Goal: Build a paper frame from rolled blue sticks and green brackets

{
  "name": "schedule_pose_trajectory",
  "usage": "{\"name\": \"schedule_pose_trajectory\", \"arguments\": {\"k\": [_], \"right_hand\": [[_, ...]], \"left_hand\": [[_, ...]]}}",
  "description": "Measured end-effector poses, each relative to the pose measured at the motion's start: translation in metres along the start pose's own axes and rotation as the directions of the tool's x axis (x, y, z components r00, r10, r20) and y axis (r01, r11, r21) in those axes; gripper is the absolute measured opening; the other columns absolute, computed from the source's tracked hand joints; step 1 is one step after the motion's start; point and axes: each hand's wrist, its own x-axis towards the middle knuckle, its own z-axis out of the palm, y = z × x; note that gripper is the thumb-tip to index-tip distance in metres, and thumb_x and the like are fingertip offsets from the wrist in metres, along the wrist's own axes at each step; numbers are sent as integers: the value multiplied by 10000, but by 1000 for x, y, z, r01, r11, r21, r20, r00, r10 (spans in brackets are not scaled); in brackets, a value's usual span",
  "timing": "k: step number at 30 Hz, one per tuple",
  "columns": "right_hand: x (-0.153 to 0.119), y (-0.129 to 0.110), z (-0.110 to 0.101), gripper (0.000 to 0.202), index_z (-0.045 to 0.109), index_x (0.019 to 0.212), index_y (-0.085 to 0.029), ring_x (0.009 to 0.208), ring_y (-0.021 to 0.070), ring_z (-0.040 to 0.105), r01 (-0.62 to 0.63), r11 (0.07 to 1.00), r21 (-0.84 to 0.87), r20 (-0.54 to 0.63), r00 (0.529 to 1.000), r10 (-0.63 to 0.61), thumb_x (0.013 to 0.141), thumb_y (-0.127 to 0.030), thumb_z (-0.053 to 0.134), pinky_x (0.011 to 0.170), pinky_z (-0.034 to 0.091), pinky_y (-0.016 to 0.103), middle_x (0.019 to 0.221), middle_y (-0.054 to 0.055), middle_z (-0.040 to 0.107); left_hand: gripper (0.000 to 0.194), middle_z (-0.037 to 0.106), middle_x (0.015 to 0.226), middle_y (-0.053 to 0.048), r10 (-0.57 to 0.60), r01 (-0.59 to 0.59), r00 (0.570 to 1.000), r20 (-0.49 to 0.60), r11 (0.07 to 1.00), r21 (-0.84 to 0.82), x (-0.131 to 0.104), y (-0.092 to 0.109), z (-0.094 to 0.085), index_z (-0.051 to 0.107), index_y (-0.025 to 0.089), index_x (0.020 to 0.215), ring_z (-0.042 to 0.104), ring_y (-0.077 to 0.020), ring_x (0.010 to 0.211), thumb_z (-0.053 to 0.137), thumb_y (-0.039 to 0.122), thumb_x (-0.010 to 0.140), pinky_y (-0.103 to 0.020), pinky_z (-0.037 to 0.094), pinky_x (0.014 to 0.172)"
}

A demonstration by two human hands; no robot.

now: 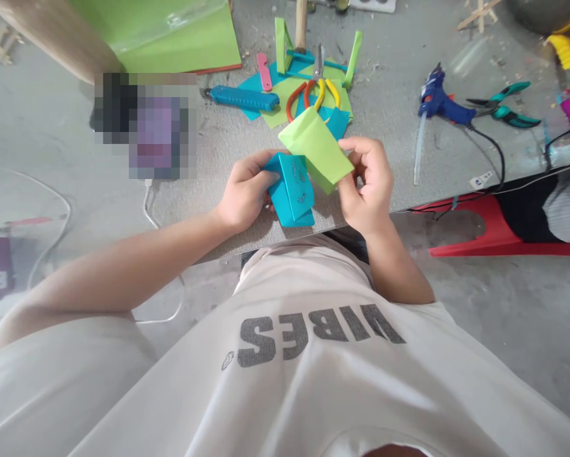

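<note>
Between the thumb and fingers of my left hand point(247, 190) is a folded blue paper piece point(294, 190) with a drawn face on its front. My right hand point(368, 184) pinches a folded light green paper piece point(316, 146) by its right edge. The green piece is tilted and its lower left part meets or overlaps the blue one; whether they are joined I cannot tell. Just beyond both hands lie scissors point(313, 95) with orange and yellow handles, on blue and green paper scraps point(278, 117). A blue utility knife point(242, 98) rests left of the scissors.
A blue glue gun point(442, 101) with a cord and teal-handled pliers point(506, 105) lie to the right. A large green sheet point(180, 38) covers the back left, near a blurred-out device point(154, 127) on a cable. A red stool point(485, 222) stands below the table's right edge.
</note>
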Motion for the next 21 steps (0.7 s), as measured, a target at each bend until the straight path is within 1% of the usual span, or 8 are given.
{"name": "schedule_pose_trajectory", "arguments": {"k": [3,7,10,12,14,16,18,21], "right_hand": [[3,8,-3,229,724,1408,-306,957,230,753,11,1000,-21,-21,1000,-12,1292,-492,658,849,719,426,1116,31,710],[4,20,-11,180,724,1269,-290,1102,287,759,55,998,-31,-89,994,-57,1251,-469,711,924,728,501,1231,90,692],[6,20,-17,199,717,1197,-277,1245,336,766,103,992,-68,-155,981,-113,1229,-473,722,1057,707,604,1272,110,677],[8,14,-21,203,714,1134,-276,1303,366,775,121,987,-109,-139,981,-136,1207,-465,727,1146,670,681,1274,116,703],[8,5,-23,188,705,1078,-285,1332,389,790,123,983,-133,-83,987,-135,1171,-441,752,1203,635,723,1250,109,750],[6,-3,-23,188,685,1037,-294,1384,411,799,119,981,-154,-35,992,-125,1142,-416,781,1239,608,740,1216,95,795],[2,-9,-21,212,659,1011,-295,1468,440,789,126,974,-188,-23,991,-133,1127,-402,800,1262,579,757,1223,88,831],[-4,-15,-16,194,658,1014,-292,1546,466,770,179,950,-257,-39,980,-196,1105,-368,811,1268,557,763,1330,94,866]], "left_hand": [[240,750,760,-9,0,0,1000,-11,1000,-2,0,-2,-1,875,259,1156,760,-230,617,795,326,940,-290,566,481],[217,790,820,-26,27,-27,998,-51,1000,7,-3,1,1,857,258,1114,791,-243,716,773,290,916,-295,584,530],[220,828,878,-41,37,-35,997,-70,999,39,-4,4,2,843,263,1123,772,-244,725,754,290,924,-306,545,519],[226,844,908,-43,56,-50,995,-78,996,70,-4,5,1,835,260,1120,765,-243,737,750,277,912,-317,525,528],[263,866,950,-31,95,-86,992,-79,991,102,-3,6,0,843,261,1131,802,-252,847,749,241,887,-330,571,602],[289,891,1015,-24,132,-121,988,-79,984,135,-2,6,-2,847,270,1138,833,-272,1003,743,216,875,-351,645,718],[288,908,1108,-39,143,-127,987,-80,977,172,-2,7,-3,838,278,1136,842,-291,1107,737,202,877,-371,691,813],[352,906,1278,-65,156,-133,986,-60,948,289,-5,7,-6,812,283,1189,830,-292,1099,726,150,875,-402,709,912]]}}
